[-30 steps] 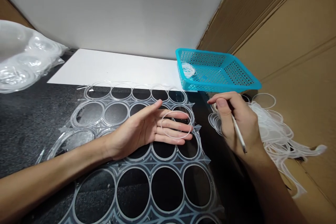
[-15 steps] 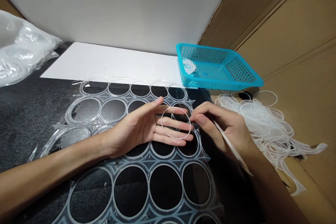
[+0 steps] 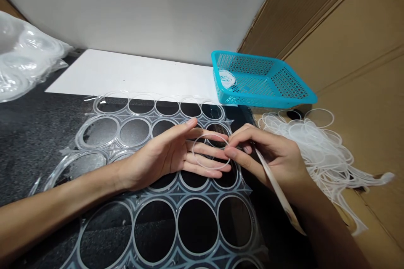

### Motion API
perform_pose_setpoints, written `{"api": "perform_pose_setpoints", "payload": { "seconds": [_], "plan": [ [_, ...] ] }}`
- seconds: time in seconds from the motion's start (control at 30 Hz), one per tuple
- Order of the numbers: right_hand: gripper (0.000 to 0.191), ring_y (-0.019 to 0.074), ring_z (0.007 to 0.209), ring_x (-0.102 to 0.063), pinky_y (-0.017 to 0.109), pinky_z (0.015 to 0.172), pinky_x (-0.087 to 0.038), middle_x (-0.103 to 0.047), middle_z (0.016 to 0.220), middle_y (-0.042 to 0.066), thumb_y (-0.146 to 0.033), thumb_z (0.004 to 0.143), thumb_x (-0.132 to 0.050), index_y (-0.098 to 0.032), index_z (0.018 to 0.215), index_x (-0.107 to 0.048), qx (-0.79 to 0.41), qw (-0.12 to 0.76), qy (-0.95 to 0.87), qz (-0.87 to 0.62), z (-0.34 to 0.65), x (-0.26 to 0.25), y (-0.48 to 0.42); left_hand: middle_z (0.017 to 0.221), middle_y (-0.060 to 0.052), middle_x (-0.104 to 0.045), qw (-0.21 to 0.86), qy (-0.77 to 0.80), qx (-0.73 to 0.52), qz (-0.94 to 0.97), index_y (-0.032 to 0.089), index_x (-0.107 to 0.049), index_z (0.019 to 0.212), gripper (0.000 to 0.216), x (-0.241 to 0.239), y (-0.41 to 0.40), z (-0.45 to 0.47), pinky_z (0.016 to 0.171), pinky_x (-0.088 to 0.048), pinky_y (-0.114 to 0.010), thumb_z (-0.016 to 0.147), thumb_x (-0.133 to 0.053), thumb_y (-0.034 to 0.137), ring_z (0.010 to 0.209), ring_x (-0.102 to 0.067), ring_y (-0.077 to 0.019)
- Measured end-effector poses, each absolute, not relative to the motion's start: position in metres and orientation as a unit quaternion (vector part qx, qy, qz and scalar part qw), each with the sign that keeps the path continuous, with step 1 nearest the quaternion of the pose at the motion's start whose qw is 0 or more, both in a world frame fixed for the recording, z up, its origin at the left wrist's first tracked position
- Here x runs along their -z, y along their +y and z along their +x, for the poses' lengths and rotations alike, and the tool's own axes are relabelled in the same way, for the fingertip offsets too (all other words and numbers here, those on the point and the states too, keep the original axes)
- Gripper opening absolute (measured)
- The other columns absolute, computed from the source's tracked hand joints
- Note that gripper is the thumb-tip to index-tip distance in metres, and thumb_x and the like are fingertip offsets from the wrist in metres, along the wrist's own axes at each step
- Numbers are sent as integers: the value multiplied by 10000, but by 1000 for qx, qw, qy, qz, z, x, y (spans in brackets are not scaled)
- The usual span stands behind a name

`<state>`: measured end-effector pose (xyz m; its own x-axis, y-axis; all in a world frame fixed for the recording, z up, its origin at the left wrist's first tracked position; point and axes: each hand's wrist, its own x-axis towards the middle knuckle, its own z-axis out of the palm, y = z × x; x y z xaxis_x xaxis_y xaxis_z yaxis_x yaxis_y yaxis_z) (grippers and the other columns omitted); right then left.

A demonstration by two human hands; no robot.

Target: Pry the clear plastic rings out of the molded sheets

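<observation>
Bag pile [image 3: 22, 63]: clear plastic, far left at table edge, well apart from hands.
Table [image 3: 28, 143]: dark, speckled; white paper [image 3: 132, 76] lies at the back by the wall.
Punched sheet [image 3: 178, 190]: clear plastic w/ rows of round cut-outs, flat on table, under both hands.
L hand [image 3: 167, 155]: palm up, resting over the sheet; grip wide, fingers flat and straight, closing on nothing.
Clear ring [image 3: 211, 169]: lies across L fingers, just above the sheet, mid-table; right rim is pinched by R hand.
R hand [image 3: 271, 157]: grip narrow, thumb + forefinger nipped on the ring's right rim, touching L fingertips.
White stick [image 3: 277, 191]: thin, tucked in R hand, pointing back along the wrist.
Basket [image 3: 296, 92]: blue mesh, behind R hand; a small clear coil [image 3: 227, 79] at its left end.
Ring pile [image 3: 315, 143]: loose clear rings, just right of R hand.
Cardboard [image 3: 353, 50]: far right.
</observation>
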<state>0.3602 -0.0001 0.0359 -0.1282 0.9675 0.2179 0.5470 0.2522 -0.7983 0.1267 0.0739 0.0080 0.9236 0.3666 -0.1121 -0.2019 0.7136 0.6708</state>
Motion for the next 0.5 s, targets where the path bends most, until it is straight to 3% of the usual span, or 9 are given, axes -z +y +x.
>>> {"api": "perform_pose_setpoints", "payload": {
  "seconds": [0.5],
  "plan": [
    [74,177,791,-643,320,715,-504,-706,877,5,-277,1023,-707,-293,965,-751,-305,365,-712,-516,364,-37,-1,1339,-222,-729,914,115,-155,358,138,-697,1364,700,-8,74,127,1061,-559,-453,1061,-395,693,1157,-757,-307]
  ]
}}
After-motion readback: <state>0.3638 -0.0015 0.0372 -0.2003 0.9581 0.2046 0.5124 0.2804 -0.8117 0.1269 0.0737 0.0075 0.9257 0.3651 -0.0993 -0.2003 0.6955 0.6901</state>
